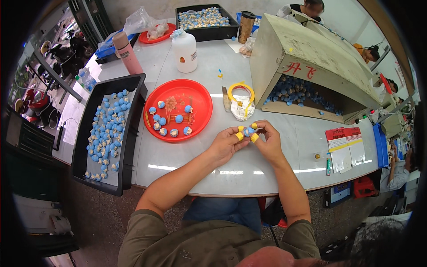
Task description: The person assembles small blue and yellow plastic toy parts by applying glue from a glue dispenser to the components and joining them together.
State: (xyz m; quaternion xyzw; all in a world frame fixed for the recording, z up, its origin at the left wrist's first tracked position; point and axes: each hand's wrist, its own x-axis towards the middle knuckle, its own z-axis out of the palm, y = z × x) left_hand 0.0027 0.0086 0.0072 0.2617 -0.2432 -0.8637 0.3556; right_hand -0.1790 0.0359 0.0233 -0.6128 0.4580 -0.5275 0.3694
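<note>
My left hand point(224, 144) and my right hand point(269, 144) meet over the near part of the table, with yellow covers on thumbs and forefingers. Between their fingertips they pinch a small blue-and-white ball-shaped piece point(249, 131), partly hidden by the fingers. Left of my hands lies a round red tray point(200, 95) holding several similar blue pieces with cream-coloured parts. Beyond my hands are a yellow tape roll point(252, 92), a crumpled white wad point(242, 110) and a flat metal strip point(226, 99).
At the left a black tray point(127, 153) holds many blue pieces. A white bottle point(184, 55) and pink flask point(127, 54) stand behind. To the right, a large open-fronted box point(271, 53) contains blue pieces; red-and-white papers point(344, 140) lie near it. Other people sit beyond.
</note>
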